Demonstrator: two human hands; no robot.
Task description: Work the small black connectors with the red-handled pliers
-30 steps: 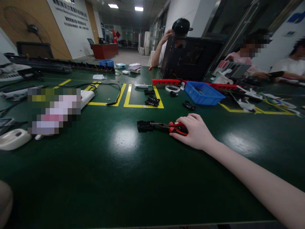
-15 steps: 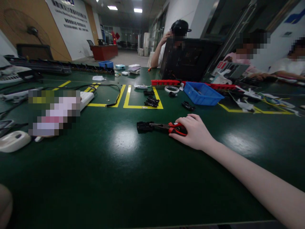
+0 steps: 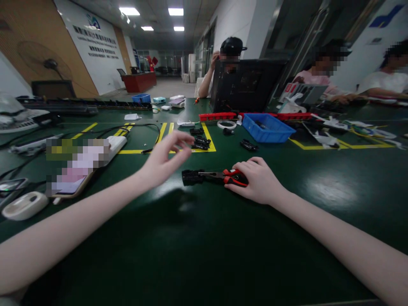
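Observation:
My right hand is wrapped around the red-and-black handles of needle-nose pliers lying on the green table. The pliers' tips point left and lie over a black plastic part, touching or just above it; whether the jaws pinch it I cannot tell. My left hand hovers above the table to the left of that part, fingers apart, holding nothing. Several similar black parts lie beyond my left hand inside a yellow-taped square, and another black part rests to their right.
A blue bin stands at the back right, beside a roll of white tape and a red strip. On the left lie a phone, a white case and cables. People sit across the table behind a black box.
My left hand has come in from the lower left and reached over the table near the black part. My right hand stays on the pliers. The camera view has tilted up slightly.

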